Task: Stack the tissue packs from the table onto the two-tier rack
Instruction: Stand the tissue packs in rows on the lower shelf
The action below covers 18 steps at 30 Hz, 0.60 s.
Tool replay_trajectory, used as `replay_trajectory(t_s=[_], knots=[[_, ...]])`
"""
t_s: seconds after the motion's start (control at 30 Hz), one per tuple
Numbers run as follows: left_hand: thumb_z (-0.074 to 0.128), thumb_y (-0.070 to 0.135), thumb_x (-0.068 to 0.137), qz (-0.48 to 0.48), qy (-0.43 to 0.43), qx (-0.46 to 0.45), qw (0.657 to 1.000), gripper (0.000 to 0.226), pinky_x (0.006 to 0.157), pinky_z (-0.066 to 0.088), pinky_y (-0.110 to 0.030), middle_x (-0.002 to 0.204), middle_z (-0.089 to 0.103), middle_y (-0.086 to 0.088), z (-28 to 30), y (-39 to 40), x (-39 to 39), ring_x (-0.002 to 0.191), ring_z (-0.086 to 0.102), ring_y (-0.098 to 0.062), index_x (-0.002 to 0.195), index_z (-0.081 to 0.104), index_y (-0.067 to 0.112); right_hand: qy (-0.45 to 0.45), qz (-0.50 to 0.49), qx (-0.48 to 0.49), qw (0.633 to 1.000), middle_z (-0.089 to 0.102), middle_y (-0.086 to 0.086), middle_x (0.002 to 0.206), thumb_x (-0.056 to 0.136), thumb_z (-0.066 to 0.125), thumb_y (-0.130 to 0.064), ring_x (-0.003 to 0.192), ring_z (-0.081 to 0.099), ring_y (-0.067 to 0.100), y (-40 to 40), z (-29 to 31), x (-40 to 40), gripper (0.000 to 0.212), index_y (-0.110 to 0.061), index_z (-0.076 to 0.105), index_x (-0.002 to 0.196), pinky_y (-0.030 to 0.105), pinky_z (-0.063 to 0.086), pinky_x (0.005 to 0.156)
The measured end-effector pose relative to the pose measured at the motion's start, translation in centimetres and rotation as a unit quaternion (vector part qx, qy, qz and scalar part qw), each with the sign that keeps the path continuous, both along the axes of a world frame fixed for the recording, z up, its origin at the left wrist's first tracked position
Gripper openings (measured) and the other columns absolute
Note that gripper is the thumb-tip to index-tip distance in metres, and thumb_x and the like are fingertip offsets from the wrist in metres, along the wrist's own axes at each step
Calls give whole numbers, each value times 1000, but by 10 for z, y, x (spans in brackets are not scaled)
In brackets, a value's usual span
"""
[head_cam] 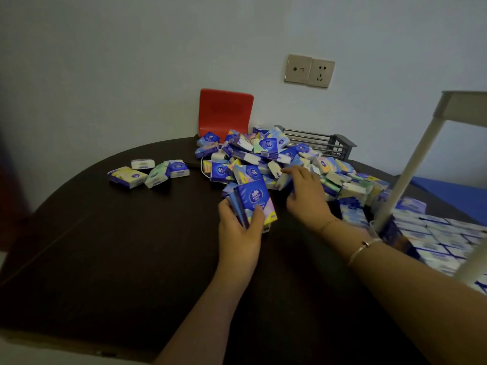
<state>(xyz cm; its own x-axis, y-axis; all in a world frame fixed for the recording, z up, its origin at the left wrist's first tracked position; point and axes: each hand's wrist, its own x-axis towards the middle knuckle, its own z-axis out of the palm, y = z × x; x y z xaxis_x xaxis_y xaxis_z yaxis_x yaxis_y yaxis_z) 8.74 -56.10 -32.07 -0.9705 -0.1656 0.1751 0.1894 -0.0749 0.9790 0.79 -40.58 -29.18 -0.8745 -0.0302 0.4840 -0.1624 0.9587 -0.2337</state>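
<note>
While four loose packs [149,173] lie at the table's [105,259] left, my left hand [238,230] grips a small upright bundle of tissue packs [253,204]. My right hand [305,193], fingers curled, reaches into the heap of packs [263,156]; whether it holds one I cannot tell. At far right, the rack [411,167] has rows of packs on its lower tier.

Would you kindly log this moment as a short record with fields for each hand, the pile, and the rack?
left hand: grips a small bunch of tissue packs, held on edge
right hand: reaches into the loose pile, fingers on a pack
stray packs: four, apart at left on the dark table
rack: lower tier holds rows of packs
</note>
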Motion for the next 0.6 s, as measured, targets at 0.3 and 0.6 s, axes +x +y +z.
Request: replay_trajectory(t_s=[0.3, 0.6], knots=[[63, 26, 89, -1, -3, 15, 1000, 38, 89, 53, -41, 111, 56, 5, -8, 5, -9, 100, 61, -12, 118, 40, 33, 1, -46, 336, 941, 39, 14, 143, 86, 57, -15, 136, 25, 36, 12, 0, -54, 51, -13, 42, 135, 47, 19, 111], [57, 26, 93, 26, -20, 7, 999, 51, 84, 53, -32, 103, 56, 10, 4, 3, 2, 88, 59, -5, 139, 34, 21, 193, 102, -116, 969, 61, -2, 107, 85, 61, -10, 102, 54, 14, -16, 18, 42, 28, -14, 61, 113, 25, 43, 88]])
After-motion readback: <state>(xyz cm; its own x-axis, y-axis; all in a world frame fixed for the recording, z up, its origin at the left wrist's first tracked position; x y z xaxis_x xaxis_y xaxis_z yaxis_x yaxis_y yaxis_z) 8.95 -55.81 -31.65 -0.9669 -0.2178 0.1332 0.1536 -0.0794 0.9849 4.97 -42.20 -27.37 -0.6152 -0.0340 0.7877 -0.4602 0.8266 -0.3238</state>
